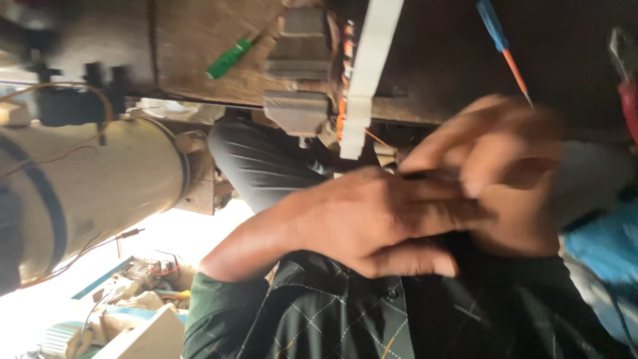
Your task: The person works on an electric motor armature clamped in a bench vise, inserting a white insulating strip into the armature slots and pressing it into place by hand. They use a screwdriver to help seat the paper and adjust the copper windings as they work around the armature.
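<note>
The picture is turned on its side, and the two hands meet in its middle, in front of a dark checked shirt. One hand comes out of a green sleeve with fingers laid flat and close together. The other hand is blurred, its fingers curled over the first; which is left and which is right I cannot tell. Between their fingertips lies a thin dark thing, too small and blurred to name. Whether either hand pinches it I cannot tell.

By its look the dark thing is light and slim, likely easy to lose from a loose hold, so a fingertip pinch near its end would suit it best.

Beyond the hands, the wooden counter carries a grey metal vise, a white strip just beside the vise, a green-handled tool and a blue-handled screwdriver. Away from the vise stands a pale cylinder with thin wires.
</note>
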